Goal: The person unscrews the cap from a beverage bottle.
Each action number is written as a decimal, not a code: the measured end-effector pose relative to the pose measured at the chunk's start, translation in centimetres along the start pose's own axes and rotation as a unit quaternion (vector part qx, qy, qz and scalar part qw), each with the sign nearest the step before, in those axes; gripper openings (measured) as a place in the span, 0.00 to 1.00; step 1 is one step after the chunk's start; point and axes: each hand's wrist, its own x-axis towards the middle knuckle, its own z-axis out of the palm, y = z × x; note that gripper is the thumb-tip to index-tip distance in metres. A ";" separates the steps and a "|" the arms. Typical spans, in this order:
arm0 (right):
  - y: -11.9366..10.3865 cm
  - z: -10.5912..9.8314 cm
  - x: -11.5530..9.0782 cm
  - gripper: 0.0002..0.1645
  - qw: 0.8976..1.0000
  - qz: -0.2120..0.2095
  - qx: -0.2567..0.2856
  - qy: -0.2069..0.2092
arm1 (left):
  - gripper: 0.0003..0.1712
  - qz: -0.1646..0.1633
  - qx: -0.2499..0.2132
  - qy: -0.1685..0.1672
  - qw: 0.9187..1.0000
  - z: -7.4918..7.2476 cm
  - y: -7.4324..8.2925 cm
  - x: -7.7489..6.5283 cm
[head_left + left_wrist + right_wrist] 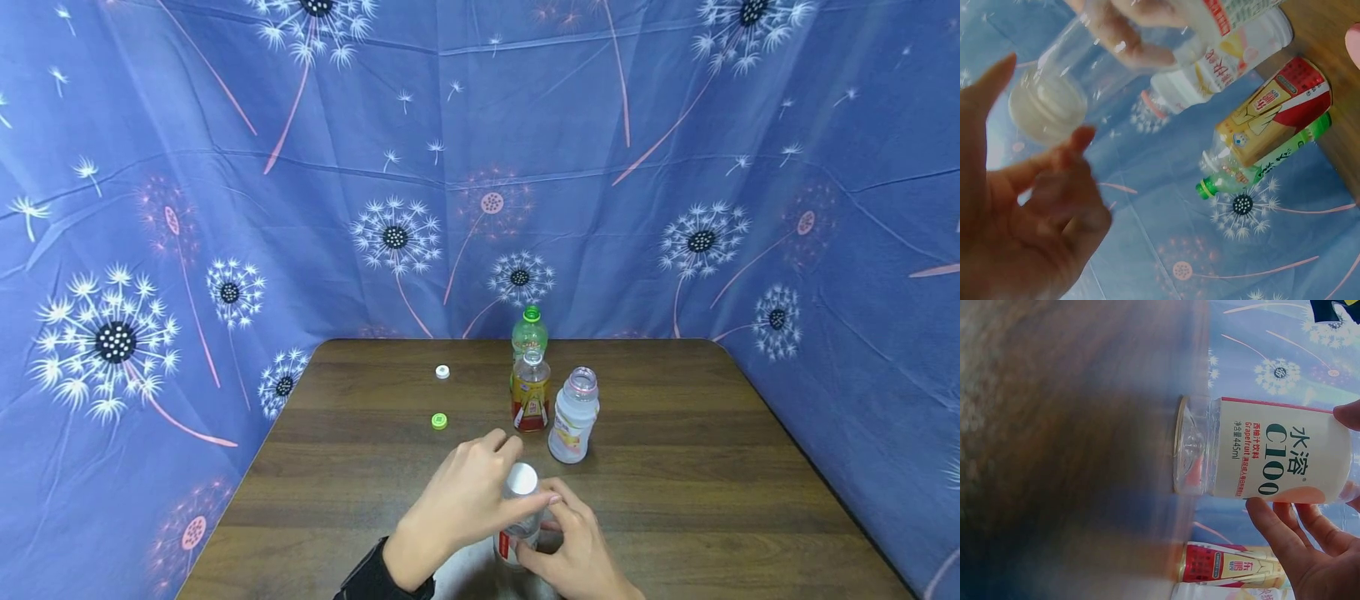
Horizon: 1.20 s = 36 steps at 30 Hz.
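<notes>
A clear plastic drink bottle (1285,450) with a white C100 label stands upright near the table's front. My right hand (573,542) grips its body, the thumb on one side and the fingers on the other. On top is a white cap (522,478), still seated on the neck. My left hand (468,492) is at the cap, its thumb stretched across in front of the bottle. In the left wrist view, thumb and fingers are spread apart around the cap, a fingertip close to its edge.
Behind the hands stand three uncapped bottles: a white one (573,421), a yellow-and-red labelled one (532,396) and a green one (530,329). To their left, a white cap (442,372) and a green cap (439,421) lie on the wooden table (360,467). A blue dandelion-patterned cloth (442,108) hangs behind.
</notes>
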 end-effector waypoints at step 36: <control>0.0 0.2 0.7 0.42 0.999 -0.032 -0.025 0.014 | 0.18 0.076 -0.049 -0.082 0.992 -1.0 -1.1 0.3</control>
